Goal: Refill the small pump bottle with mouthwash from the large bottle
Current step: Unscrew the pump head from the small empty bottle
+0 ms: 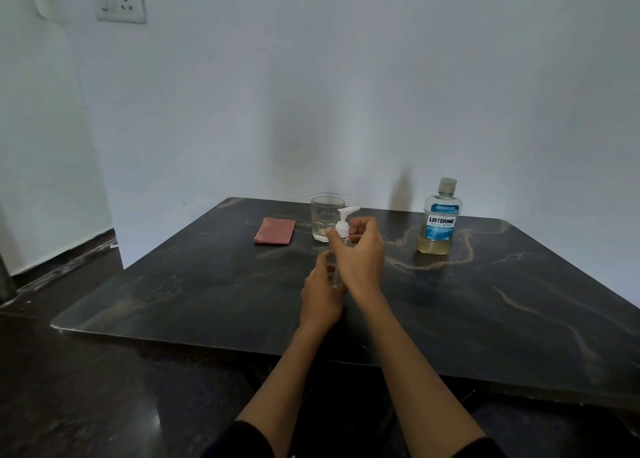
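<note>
Pump bottle (pixel 335 267) upright at tabletop (pixel 485 301) centre; left hand (pixel 323 293) grips body, right hand (pixel 360 253) pinches collar. Light, slick, tippy. Large bottle (pixel 440 218) stands capped at 2 o'clock.

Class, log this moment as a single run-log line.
step: unscrewing pump | left hand: holds pump bottle | right hand: grips pump collar | big bottle: capped, untouched
</note>
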